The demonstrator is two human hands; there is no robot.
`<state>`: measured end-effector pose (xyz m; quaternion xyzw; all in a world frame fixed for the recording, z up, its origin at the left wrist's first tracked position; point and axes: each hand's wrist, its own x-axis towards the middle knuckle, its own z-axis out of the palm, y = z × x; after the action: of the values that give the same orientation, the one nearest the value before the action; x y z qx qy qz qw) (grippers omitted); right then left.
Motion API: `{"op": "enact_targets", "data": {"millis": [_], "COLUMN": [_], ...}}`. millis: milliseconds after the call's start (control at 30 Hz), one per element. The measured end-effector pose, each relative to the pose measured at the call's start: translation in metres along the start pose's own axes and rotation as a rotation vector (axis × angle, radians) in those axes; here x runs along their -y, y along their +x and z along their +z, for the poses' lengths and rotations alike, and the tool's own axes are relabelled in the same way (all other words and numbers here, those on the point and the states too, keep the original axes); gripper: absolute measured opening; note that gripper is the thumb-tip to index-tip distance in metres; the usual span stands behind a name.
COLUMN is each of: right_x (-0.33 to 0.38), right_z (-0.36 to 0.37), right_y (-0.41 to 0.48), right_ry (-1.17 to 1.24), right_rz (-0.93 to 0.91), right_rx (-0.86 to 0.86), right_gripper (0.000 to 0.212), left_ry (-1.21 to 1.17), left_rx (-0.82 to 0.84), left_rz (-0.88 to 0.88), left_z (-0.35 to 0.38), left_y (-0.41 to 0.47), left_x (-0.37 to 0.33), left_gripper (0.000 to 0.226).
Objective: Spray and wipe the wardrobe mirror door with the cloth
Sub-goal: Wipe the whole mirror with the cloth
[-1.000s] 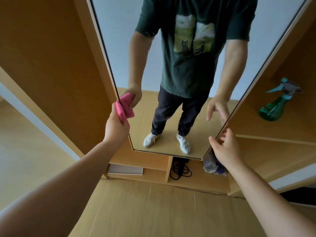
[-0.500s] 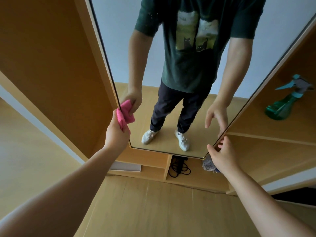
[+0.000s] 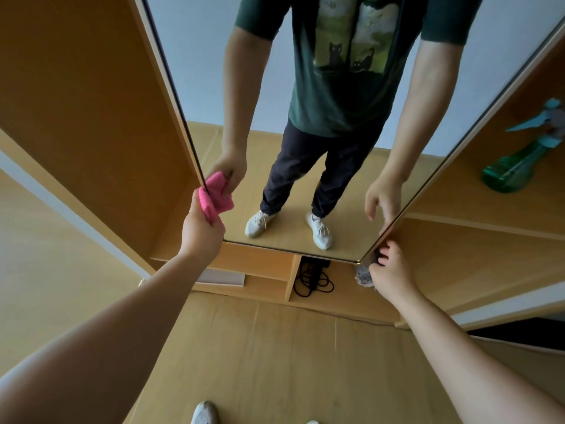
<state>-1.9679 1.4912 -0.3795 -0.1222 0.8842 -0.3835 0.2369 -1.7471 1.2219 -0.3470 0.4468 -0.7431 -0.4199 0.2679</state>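
Note:
The tall mirror door (image 3: 305,185) of the wardrobe stands in front of me and reflects a person in a dark green shirt. My left hand (image 3: 200,231) grips a pink cloth (image 3: 209,198) and presses it against the mirror's lower left edge. My right hand (image 3: 389,272) rests at the mirror's bottom right corner, its fingertips touching the door's edge. A green spray bottle (image 3: 519,160) with a teal trigger stands on a shelf at the right, away from both hands.
The wooden wardrobe side panel (image 3: 91,117) rises at the left. Under the mirror, low compartments hold a coiled black cable (image 3: 312,280) and a white flat item (image 3: 220,278). A grey object (image 3: 363,275) lies behind my right hand. Wooden floor (image 3: 275,362) lies below.
My left hand has slid the pink cloth down the mirror's left edge. My right hand has dropped to the bottom right corner of the door. The view has tilted down.

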Motion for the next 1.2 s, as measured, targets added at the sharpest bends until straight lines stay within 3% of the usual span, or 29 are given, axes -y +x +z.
{"op": "enact_targets", "data": {"millis": [367,633,800,1200], "right_x": [-0.016,-0.018,-0.022,-0.028], "right_z": [0.015,0.026,0.03,0.036], "right_y": [0.013,0.016,0.015,0.018], "right_ry": [0.049,0.105,0.095,0.089], "right_rz": [-0.007,0.0,-0.007,-0.041], "right_rx": [0.068,0.032,0.002,-0.032], "right_gripper": [0.072,0.072,0.069,0.055], "left_ry": [-0.034,-0.015,-0.019,0.006], "left_rx": [0.015,0.054,0.079,0.036], "left_rz": [-0.005,-0.037,-0.046,-0.065], "left_z": [0.018,0.032,0.044,0.063], "left_y": [0.004,0.004,0.003,0.007], "left_x": [0.031,0.061,0.078,0.106], "left_gripper": [0.049,0.045,0.054,0.031]}}
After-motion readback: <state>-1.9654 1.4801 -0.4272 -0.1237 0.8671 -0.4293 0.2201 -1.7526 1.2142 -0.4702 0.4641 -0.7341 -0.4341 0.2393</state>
